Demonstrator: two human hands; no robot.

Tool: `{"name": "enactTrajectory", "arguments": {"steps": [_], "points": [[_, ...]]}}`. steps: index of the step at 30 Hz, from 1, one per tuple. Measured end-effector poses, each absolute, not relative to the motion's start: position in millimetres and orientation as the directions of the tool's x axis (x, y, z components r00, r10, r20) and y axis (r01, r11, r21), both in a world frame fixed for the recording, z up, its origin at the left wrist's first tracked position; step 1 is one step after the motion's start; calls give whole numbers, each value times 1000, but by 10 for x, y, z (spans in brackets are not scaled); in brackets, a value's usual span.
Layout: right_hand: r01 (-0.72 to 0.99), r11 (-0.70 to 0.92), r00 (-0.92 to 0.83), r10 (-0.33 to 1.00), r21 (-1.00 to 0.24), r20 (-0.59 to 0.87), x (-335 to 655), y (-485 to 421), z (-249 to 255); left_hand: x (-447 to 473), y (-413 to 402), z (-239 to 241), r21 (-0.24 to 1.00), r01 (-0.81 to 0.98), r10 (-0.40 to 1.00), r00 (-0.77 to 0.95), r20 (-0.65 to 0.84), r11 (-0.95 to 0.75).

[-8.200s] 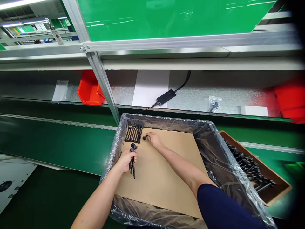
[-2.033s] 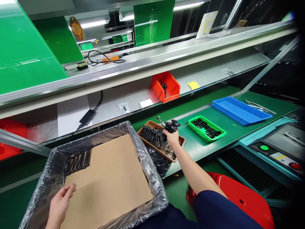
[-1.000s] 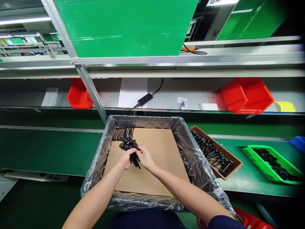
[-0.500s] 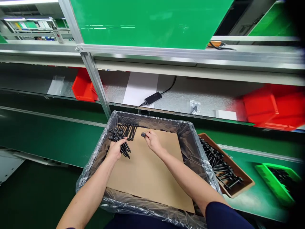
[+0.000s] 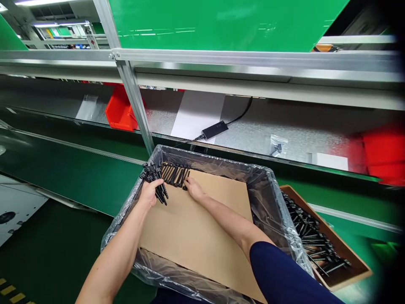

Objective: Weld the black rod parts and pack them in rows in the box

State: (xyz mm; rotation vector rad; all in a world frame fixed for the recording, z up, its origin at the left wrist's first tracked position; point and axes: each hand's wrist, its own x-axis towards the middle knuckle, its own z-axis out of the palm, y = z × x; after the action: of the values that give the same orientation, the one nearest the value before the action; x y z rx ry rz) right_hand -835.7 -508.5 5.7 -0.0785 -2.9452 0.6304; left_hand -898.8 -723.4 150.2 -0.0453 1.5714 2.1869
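Observation:
My left hand (image 5: 149, 193) is closed around a bundle of black rods with blocky heads (image 5: 160, 194), raised above the left part of a brown cardboard sheet (image 5: 196, 228). A row of similar black rods (image 5: 173, 174) lies side by side on the sheet at its far left corner. At the right end of this row, my right hand (image 5: 194, 190) is pinched on a single black rod (image 5: 185, 187), partly covered by the fingers. The sheet lies inside a box lined with clear plastic (image 5: 218, 159).
To the right stands a brown tray (image 5: 354, 270) filled with more black rods. On the shelf behind are a black adapter with a cable (image 5: 215, 130), a small plastic bag (image 5: 278, 145), a white box (image 5: 330, 161) and red bins (image 5: 122, 112). A metal post (image 5: 136, 101) rises behind the box.
My right hand has moved slightly left and down with its rod to the end of the row. My left hand still holds the bundle. The camera view has turned a little.

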Motion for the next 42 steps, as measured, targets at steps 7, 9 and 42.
{"name": "enactTrajectory", "arguments": {"steps": [7, 9, 42], "points": [[64, 574, -903, 382, -816, 198, -8257, -5205, 296, -8909, -7177, 1464, 885, -417, 398, -863, -313, -208], [55, 295, -873, 478, -954, 97, -8204, -5339, 510, -8868, -7150, 1467, 877, -443, 430, -839, -333, -186], [507, 230, -633, 754, -831, -177, -8803, -4775, 274, -8759, -6990, 1282, 922, -379, 424, -850, -312, -82]]}}
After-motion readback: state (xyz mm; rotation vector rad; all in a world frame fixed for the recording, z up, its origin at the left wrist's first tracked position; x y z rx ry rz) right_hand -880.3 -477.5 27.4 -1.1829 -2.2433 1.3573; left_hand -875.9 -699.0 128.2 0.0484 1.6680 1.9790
